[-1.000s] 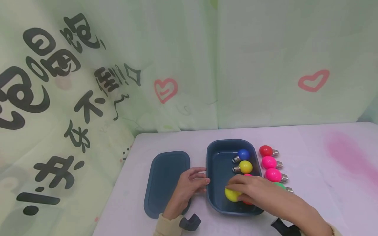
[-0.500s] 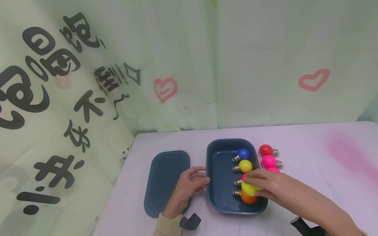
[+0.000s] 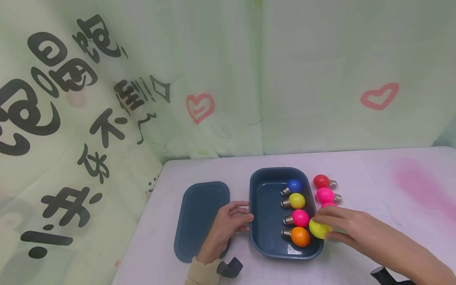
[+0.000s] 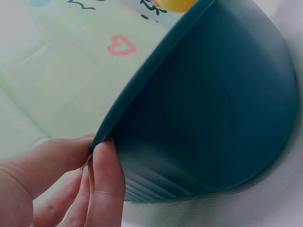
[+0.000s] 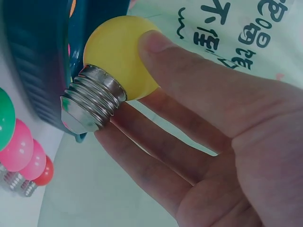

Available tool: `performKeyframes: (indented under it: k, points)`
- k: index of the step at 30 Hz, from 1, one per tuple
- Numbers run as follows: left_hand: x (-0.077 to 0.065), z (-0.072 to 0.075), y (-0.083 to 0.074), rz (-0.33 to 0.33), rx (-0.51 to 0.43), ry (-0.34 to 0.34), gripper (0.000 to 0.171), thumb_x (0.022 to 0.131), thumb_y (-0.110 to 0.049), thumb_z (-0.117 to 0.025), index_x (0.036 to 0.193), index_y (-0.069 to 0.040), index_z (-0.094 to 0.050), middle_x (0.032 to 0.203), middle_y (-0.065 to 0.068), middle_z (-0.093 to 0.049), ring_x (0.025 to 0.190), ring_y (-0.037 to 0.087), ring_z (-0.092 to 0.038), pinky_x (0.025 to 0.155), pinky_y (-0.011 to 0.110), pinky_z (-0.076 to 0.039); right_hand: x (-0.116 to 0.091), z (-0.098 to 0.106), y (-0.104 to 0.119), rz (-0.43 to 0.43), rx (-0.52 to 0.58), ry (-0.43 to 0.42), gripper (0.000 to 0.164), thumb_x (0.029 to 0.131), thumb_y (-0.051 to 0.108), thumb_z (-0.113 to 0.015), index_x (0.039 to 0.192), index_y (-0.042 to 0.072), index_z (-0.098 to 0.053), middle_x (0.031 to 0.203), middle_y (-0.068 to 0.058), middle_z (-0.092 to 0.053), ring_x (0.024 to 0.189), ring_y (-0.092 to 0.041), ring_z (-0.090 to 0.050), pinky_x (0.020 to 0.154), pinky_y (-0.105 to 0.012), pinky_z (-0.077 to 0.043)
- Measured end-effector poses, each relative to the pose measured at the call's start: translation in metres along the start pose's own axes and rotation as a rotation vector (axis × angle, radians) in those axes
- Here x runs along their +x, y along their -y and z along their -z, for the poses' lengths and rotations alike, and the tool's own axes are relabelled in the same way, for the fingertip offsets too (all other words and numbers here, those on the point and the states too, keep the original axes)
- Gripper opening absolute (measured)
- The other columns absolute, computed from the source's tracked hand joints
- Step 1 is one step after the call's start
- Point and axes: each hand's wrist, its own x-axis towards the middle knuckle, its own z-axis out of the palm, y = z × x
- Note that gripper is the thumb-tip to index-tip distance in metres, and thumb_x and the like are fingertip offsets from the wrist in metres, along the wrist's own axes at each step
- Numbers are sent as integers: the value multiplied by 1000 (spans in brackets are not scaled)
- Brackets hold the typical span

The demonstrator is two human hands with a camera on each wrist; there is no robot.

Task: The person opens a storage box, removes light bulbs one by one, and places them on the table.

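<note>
A yellow light bulb (image 3: pixel 319 228) is pinched between the thumb and fingers of my right hand (image 3: pixel 356 229), at the right rim of the dark blue tray (image 3: pixel 265 221). Its metal screw base shows in the right wrist view, pointing away from the palm. My left hand (image 3: pixel 229 219) holds the tray's left rim; in the left wrist view, thumb and finger (image 4: pixel 108 175) pinch that edge. Along the tray's right side lie a blue bulb (image 3: pixel 294 185), another yellow bulb (image 3: pixel 297 200), a pink bulb (image 3: pixel 301 218) and an orange bulb (image 3: pixel 300 236), bases pointing left.
Right of the tray, a red bulb (image 3: pixel 321 181) and a pink bulb (image 3: pixel 325 195) lie in a row on the white table. Another pink one and a green bulb (image 5: pixel 5 113) are partly hidden by the right hand in the head view. A flat blue lid (image 3: pixel 199 217) lies to the left.
The right hand has carried the yellow bulb rightward from over the tray to its right rim, uncovering the pink and orange bulbs. The left hand has stayed put.
</note>
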Motion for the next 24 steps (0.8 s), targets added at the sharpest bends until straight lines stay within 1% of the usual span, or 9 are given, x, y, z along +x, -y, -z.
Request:
performKeyframes:
  k: [5,10,12,14,17,21,24]
  points:
    - [1,0,1,6,-1,-1,45,85,-14,-78,127,-9,-64,101,7,-71,82,16,-69,71,31,-61,-5,-3,-6,-2,-28,-23,41,78,27,-81,118,23,-71,116,1,-68,99,-20,-67,71,-25,-60]
    - [1,0,1,3,2,-2,44,84,-14,-78,126,-9,-64,102,7,-71,83,16,-69,71,32,-62,-13,-7,-13,33,-67,-90,43,75,27,-83,115,21,-72,113,-1,-69,96,-18,-68,69,-24,-60]
    - [1,0,1,3,7,-4,44,84,-14,-79,126,-9,-64,102,7,-71,83,16,-70,71,31,-61,-16,-9,-15,51,-96,-129,44,72,28,-85,113,21,-72,111,1,-68,93,-15,-68,67,-22,-59]
    - [0,-1,0,4,10,-7,44,85,-14,-78,126,-9,-65,102,7,-71,83,16,-70,71,31,-61,-19,-10,-17,47,-103,-131,45,71,28,-86,112,20,-71,110,1,-68,91,-14,-68,66,-23,-59]
    - [0,-1,-1,5,10,-10,44,85,-14,-78,126,-9,-65,102,7,-71,82,16,-70,71,31,-61,-21,-11,-18,-22,-75,-55,44,72,28,-86,113,20,-71,112,0,-67,91,-17,-68,68,-26,-60]
    - [0,-1,-1,6,8,-10,44,85,-13,-78,126,-9,-65,102,7,-71,82,16,-70,70,31,-61,-22,-10,-19,-156,8,87,42,74,27,-85,113,19,-71,116,-6,-67,94,-25,-68,71,-33,-61]
    - [0,-1,-1,8,10,-9,44,85,-14,-78,126,-9,-65,102,7,-71,83,16,-70,71,31,-61,-22,-10,-20,-243,43,160,42,73,27,-86,112,19,-71,118,-8,-67,95,-27,-68,72,-35,-61]
